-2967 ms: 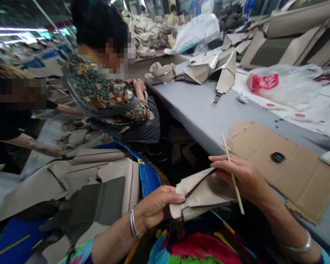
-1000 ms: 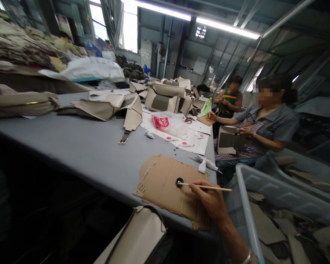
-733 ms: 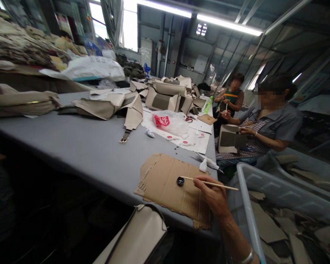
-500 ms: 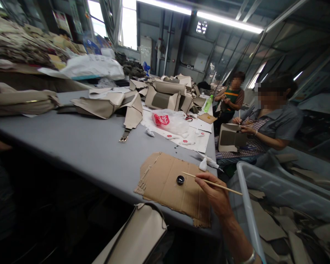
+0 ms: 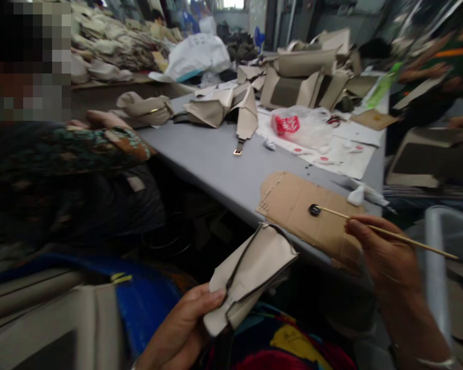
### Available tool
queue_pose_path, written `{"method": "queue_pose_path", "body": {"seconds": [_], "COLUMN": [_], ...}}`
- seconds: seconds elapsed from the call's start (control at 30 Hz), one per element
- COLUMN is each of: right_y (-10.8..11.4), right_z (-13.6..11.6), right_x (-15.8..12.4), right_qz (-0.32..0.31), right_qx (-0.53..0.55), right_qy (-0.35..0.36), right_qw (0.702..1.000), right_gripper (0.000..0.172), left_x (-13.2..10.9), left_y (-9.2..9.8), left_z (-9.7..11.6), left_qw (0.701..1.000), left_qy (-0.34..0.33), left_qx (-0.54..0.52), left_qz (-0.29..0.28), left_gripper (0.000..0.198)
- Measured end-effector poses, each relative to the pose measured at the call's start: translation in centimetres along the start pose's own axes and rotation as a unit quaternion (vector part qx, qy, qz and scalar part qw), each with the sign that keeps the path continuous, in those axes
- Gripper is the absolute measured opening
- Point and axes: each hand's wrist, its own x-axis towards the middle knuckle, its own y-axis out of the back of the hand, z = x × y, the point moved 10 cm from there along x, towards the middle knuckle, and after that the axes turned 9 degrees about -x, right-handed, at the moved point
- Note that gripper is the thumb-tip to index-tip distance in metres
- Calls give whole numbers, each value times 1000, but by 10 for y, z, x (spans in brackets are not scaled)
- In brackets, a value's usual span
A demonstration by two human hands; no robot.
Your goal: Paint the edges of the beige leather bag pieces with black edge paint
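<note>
My left hand (image 5: pixel 185 321) is closed on the lower end of a beige leather bag piece (image 5: pixel 260 264) with dark edges, held tilted in front of the table edge. Between the thumb and fingers of my right hand (image 5: pixel 386 254) is a thin wooden stick (image 5: pixel 405 237). Its tip reaches a small round black pot (image 5: pixel 314 209), which looks like it holds dark liquid. The pot sits on a torn sheet of cardboard (image 5: pixel 289 205) at the table's near corner. A small white bottle (image 5: pixel 356 196) lies at the cardboard's far right edge.
Beige bag parts (image 5: pixel 301 77) are piled on the grey table (image 5: pixel 204 159), behind a clear plastic bag (image 5: pixel 312 128) with red print. A grey plastic bin (image 5: pixel 434 267) stands right, a blue container (image 5: pixel 142 303) left. Co-workers sit on both sides; one person's patterned sleeve (image 5: pixel 96 149) is at left.
The view has swung left and down, bringing my left hand and a co-worker at left into sight. The stick's tip has moved from beside the black pot to it.
</note>
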Motion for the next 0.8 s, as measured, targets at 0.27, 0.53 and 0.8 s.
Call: {"method": "queue_pose_path", "body": {"seconds": [0.27, 0.53, 0.8], "right_y": [-38, -112, -121], "right_z": [-9, -35, -33], "right_x": [-83, -134, -152], "right_qz": [-136, -389, -428], "right_qx": [75, 102, 66], "right_qy": [-5, -20, -72], "right_qw": [988, 915, 898], "right_gripper": [16, 13, 18], "left_x": [5, 4, 4], "left_y": [-7, -6, -9], "left_z": [-3, -3, -5], "left_qw": [997, 996, 995], "left_qy": [-2, 3, 18], "left_qx": [16, 51, 46], "left_qz": [-73, -80, -84], "left_gripper": [28, 23, 30]}}
